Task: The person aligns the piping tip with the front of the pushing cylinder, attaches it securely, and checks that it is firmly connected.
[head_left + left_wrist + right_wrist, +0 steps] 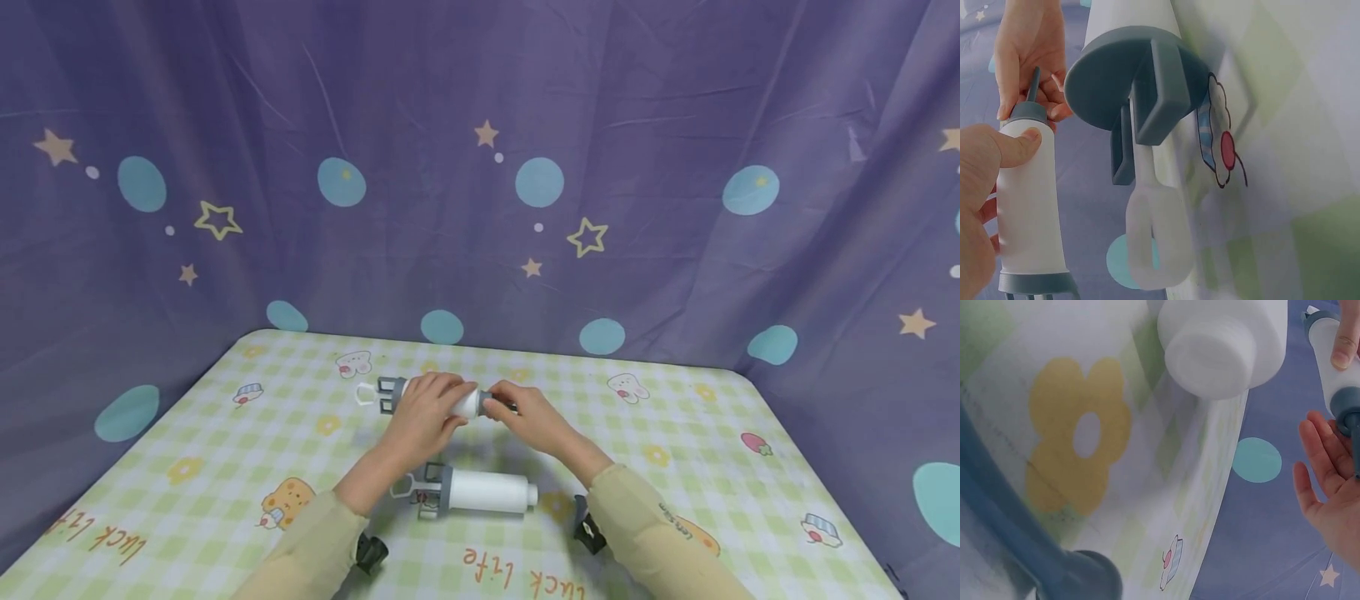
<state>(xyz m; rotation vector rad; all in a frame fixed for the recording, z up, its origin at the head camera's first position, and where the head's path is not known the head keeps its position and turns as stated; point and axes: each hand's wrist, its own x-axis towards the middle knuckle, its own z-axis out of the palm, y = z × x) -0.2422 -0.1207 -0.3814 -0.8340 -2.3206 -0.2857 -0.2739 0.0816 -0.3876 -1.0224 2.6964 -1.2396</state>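
Observation:
A large white plastic syringe (468, 405) with grey fittings is held above the far half of the table. My left hand (423, 414) grips its barrel, thumb lying along the white side in the left wrist view. At the front end, the thumb and fingers of my right hand (536, 417) pinch the grey collar of a thin nozzle (1034, 90). The nozzle points over the right palm in the right wrist view. The finger grips and white plunger ring stick out left. A second syringe (487, 492) lies nearer, its bare white tip facing right and plunger ring left.
A blue-grey tube-like piece (1066, 569) lies on the table near the yellow flower print, close to the right wrist camera. The checked tablecloth (720, 467) reaches back to a purple curtain (465, 208). Black wrist mounts (588, 527) hang under both forearms.

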